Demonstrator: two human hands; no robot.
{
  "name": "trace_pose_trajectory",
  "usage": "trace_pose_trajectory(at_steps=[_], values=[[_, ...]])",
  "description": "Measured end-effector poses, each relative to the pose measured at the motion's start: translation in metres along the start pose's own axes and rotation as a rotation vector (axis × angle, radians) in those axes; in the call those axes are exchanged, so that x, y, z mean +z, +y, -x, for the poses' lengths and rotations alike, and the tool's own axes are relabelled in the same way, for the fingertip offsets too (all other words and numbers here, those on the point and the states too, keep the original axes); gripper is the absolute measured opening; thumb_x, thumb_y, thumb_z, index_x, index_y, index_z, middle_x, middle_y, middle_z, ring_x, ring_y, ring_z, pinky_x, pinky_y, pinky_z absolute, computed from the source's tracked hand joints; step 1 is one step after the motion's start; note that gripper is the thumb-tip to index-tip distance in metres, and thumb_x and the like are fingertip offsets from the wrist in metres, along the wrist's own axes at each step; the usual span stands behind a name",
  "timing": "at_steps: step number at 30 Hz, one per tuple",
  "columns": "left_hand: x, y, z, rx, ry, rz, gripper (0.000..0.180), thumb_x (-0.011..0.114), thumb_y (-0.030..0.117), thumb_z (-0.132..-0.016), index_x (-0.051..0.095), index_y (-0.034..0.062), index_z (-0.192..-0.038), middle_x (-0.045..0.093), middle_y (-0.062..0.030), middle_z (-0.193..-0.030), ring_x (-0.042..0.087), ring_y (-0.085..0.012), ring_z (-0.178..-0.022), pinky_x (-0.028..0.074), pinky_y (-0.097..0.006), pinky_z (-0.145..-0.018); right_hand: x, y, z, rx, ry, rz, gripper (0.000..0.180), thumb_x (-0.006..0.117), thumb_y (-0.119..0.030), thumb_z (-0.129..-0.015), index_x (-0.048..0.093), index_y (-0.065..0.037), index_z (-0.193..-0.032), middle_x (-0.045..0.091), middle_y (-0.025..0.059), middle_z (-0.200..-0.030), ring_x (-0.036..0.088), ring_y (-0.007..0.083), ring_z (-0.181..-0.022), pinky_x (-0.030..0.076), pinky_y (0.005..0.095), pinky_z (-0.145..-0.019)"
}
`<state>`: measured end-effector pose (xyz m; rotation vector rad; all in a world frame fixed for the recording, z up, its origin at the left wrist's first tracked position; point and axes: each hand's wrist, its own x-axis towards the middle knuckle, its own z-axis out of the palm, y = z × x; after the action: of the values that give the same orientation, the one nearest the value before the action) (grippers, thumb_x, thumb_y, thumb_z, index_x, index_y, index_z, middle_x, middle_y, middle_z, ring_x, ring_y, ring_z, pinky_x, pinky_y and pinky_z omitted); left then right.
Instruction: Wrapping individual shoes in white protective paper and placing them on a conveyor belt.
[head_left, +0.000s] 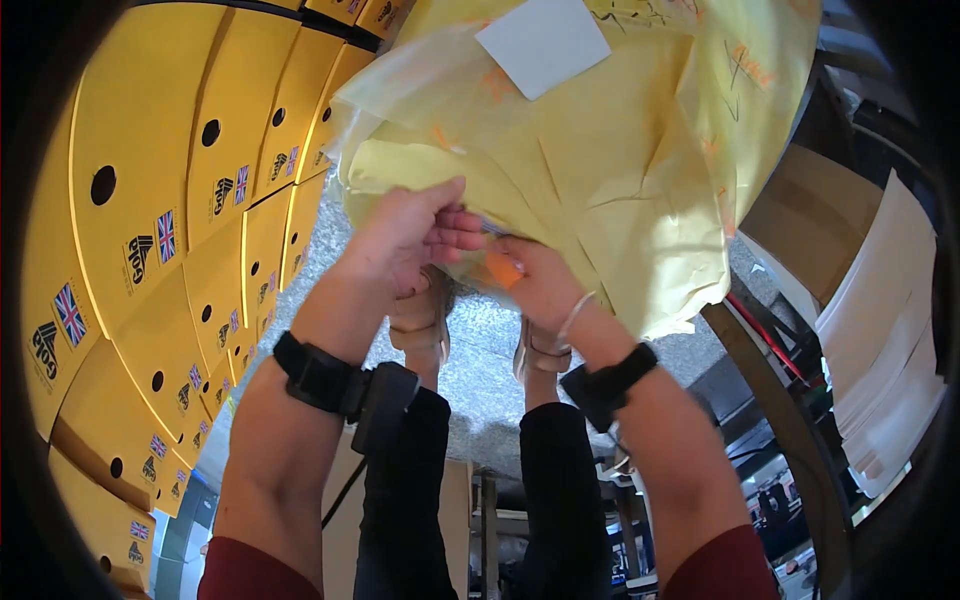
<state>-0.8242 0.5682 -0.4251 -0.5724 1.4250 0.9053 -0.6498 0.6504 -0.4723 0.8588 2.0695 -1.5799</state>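
Grey floor (490,345) bordering yellow wrapping (600,200), right hand (541,283) gripping orange object (504,268), left hand (410,232) half-open

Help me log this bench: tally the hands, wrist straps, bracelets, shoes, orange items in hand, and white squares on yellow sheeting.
Left hand, right hand: 2
Black wrist straps: 2
Bracelet: 1
Tan shoes: 2
Orange item in right hand: 1
White square on yellow sheeting: 1
Total: 9

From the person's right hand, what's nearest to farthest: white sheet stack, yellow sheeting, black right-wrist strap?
From the right hand, in the head view:
1. Yellow sheeting, directly beyond it.
2. Black wrist strap, on that arm.
3. White sheet stack, far right.
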Motion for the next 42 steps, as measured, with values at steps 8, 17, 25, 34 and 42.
trace_pose_trajectory(at_steps=[8, 17, 25, 34, 42], values=[[0.036, 0.057, 0.007, 0.373, -0.208, -0.048, 0.033, 0.054, 0.028, -0.092, 0.06, -0.002, -0.106, 0.066, -0.012, -0.096, 0.063, -0.0178, -0.087, 0.05, -0.03, -0.077, -0.116, -0.037, -0.017, 0.031, 0.127, 0.192, 0.027, 0.054, -0.024, -0.088, 0.061, 0.0, -0.098, 0.064, 0.0211, -0.09, 0.062, 0.0363, -0.087, 0.048, 0.04, -0.076], [0.022, 0.064, 0.001, 0.43, -0.158, -0.284, 0.03, 0.058, 0.031, -0.09, 0.067, 0.0034, -0.097, 0.068, -0.0059, -0.094, 0.062, -0.0137, -0.092, 0.045, -0.027, -0.083, -0.036, -0.015, -0.005, -0.144, 0.178, 0.112, 0.047, 0.061, -0.026, -0.083, 0.051, 0.003, -0.119, 0.056, 0.0251, -0.113, 0.054, 0.0379, -0.106, 0.042, 0.0399, -0.093], [-0.007, 0.041, 0.013, 0.509, -0.261, -0.168, 0.032, 0.052, 0.029, -0.094, 0.061, 0.0011, -0.105, 0.066, -0.0076, -0.096, 0.062, -0.014, -0.09, 0.045, -0.028, -0.085, -0.003, -0.012, -0.062, -0.16, 0.497, 0.675, 0.047, 0.068, -0.033, -0.074, 0.054, -0.006, -0.11, 0.054, 0.0178, -0.101, 0.05, 0.0329, -0.104, 0.04, 0.0411, -0.091], [-0.087, -0.038, 0.001, 0.257, 0.014, -0.136, 0.032, 0.053, 0.026, -0.094, 0.056, 0.0002, -0.113, 0.062, -0.0077, -0.1, 0.06, -0.0153, -0.094, 0.047, -0.027, -0.084, -0.137, 0.008, -0.081, -0.151, 0.452, 0.77, 0.024, 0.053, -0.032, -0.088, 0.056, -0.01, -0.095, 0.062, 0.0166, -0.094, 0.059, 0.0379, -0.088, 0.047, 0.0477, -0.074], [-0.067, -0.018, -0.041, 1.01, 0.352, -0.966, 0.052, 0.06, 0.023, -0.088, 0.043, -0.0069, -0.127, 0.052, -0.0202, -0.121, 0.049, -0.0276, -0.115, 0.038, -0.033, -0.099, -0.193, 0.02, -0.078, 0.055, 0.614, 0.829, 0.023, 0.055, -0.032, -0.088, 0.052, -0.01, -0.095, 0.063, 0.0168, -0.091, 0.059, 0.0393, -0.085, 0.047, 0.0471, -0.071]])
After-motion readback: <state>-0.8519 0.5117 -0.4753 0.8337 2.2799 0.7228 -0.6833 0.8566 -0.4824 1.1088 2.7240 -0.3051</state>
